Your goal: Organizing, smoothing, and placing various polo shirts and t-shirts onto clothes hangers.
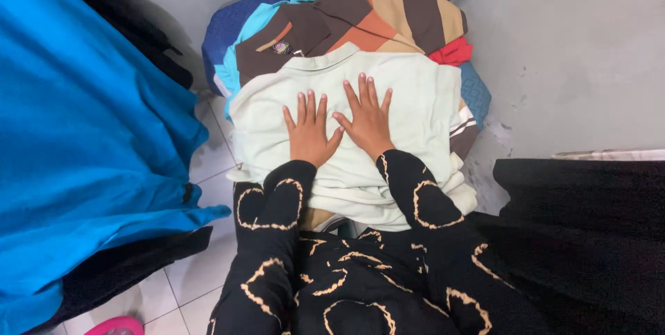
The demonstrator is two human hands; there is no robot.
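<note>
My left hand (309, 130) and my right hand (367, 119) lie flat, side by side, fingers spread, on a folded pale cream shirt (422, 110). That shirt tops a pile of folded clothes. Behind it in the pile lies a brown, orange and tan striped shirt (377, 13) with a dark brown collar part (277, 40). A turquoise garment (253, 27) and a red one (454, 52) peek out from the pile's edges. My sleeves are black with tan loop patterns.
The pile rests on a blue padded seat (228, 27). A large bright blue cloth (83, 134) hangs at the left over dark fabric. Black fabric (589, 238) lies at the right. White floor tiles (208, 169) and a grey wall (575, 51) surround the pile.
</note>
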